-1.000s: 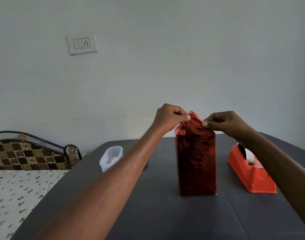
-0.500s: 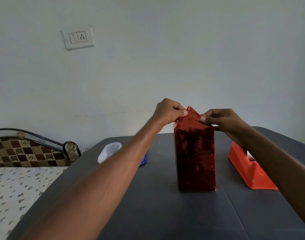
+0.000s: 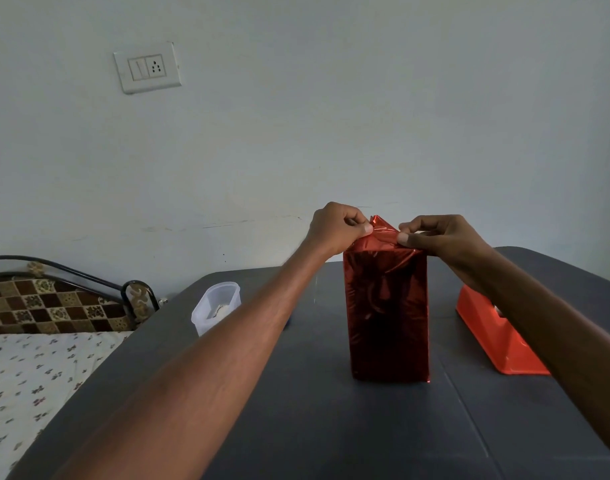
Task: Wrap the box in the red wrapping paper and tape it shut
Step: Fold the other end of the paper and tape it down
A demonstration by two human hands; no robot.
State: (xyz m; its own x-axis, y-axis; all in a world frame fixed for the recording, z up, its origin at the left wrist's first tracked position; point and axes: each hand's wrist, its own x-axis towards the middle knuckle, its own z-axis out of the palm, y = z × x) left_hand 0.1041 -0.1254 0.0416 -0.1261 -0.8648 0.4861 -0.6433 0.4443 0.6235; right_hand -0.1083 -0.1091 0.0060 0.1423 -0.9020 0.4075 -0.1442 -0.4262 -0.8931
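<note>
- A dark grey table (image 3: 331, 427) lies under both arms.
- Behind the hands is a plain pale wall (image 3: 366, 116). A white switch plate (image 3: 147, 67) sits high on it, up and to the left of the left hand.
- Far to the left of the left arm is a bed (image 3: 30, 375) with a flowered sheet, a checked cloth and a black metal rail.
- A clear plastic tub (image 3: 216, 308) stands on the table just left of the left forearm.
- An orange tape holder (image 3: 497, 344) sits on the table below the right wrist. The right arm hides part of it.
- The box (image 3: 386, 317) stands upright on the table, below and between the two hands. Shiny red wrapping paper (image 3: 383, 237) covers it and sticks up in a point at the top.
- The left hand (image 3: 336, 228) is curled. Its thumb and fingers pinch the paper at the top left.
- The right hand (image 3: 435, 237) is curled too. Its thumb and fingers pinch the paper at the top right.
- The two hands are close together, with the paper point between them.
</note>
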